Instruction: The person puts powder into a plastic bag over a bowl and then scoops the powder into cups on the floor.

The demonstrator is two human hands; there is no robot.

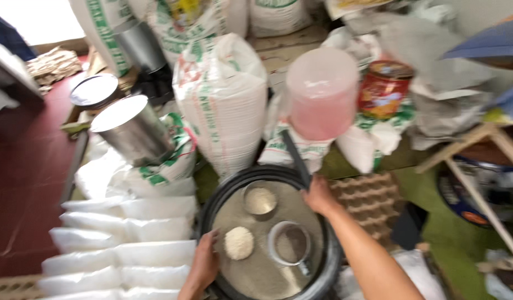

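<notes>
A round black tub (pixel 207 214) filled with pale grain sits low in the middle. My left hand (pixel 203 262) grips its left rim. My right hand (pixel 320 195) holds the rim at the upper right, at the foot of a black handle strap (pixel 295 154) that rises from it. In the grain lie a metal cup of grain (pixel 260 199), a small heaped white measure (pixel 238 243) and a round metal scoop (pixel 290 243). The picture is blurred by motion.
Tall white sacks (pixel 226 105) stand behind the tub, with steel cans (pixel 132 129) on the left. A pink plastic jar (pixel 321 91) and a red tin (pixel 384 87) sit behind. Clear bags of white grain (pixel 128 244) lie left, an egg tray (pixel 369 201) and a wooden stool (pixel 492 161) right.
</notes>
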